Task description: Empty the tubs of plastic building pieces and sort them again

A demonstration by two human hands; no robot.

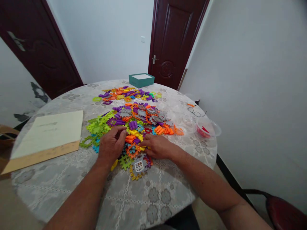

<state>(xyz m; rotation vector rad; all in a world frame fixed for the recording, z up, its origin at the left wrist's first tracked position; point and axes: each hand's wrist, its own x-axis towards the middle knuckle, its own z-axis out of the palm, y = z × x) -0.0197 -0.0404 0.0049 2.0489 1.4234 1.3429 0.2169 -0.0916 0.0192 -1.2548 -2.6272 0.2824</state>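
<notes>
A heap of interlocking plastic building pieces in purple, orange, lime, grey, yellow and blue lies in front of me. My left hand is at the heap's near left side, fingers curled and thumb close to the index finger; whatever is between them is too small to make out. On the near right side, my right hand reaches in with bent fingers closed around a yellow piece, partly hidden under them. Between the hands lie orange tube-shaped pieces. A grey window-frame piece sits at the near edge.
A second spread of pieces lies farther back, before a green box. Paper sheets are at left. On the right are eyeglasses and a clear plastic tub with red pieces. The round table has a patterned cover.
</notes>
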